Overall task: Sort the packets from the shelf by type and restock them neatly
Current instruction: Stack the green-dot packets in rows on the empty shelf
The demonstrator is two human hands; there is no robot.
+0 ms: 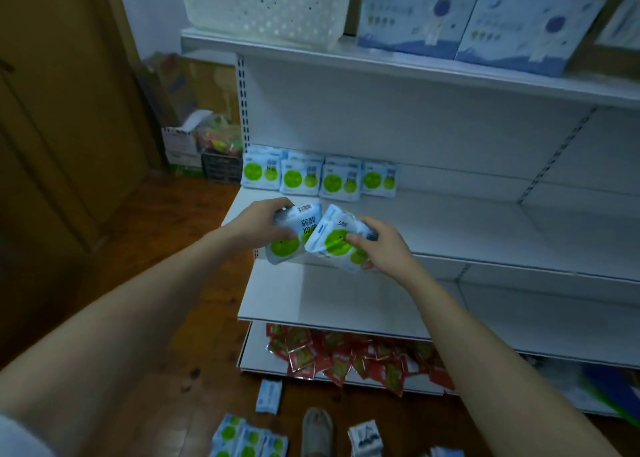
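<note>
Head view: left hand (259, 222) grips one green-dot packet (294, 235); right hand (379, 245) pinches a second packet (334, 240), both over the middle shelf (450, 228). Packets look light, soft, slippery; best held by the edges. Four matching packets (320, 177) stand at the shelf's rear. Red sachets (346, 356) lie heaped below; wooden floor (173, 248).

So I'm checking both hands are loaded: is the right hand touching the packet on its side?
Touching. The head view shows the right hand gripping its green-dot packet, thumb pressed on the front, fingers wrapped behind it.
</note>
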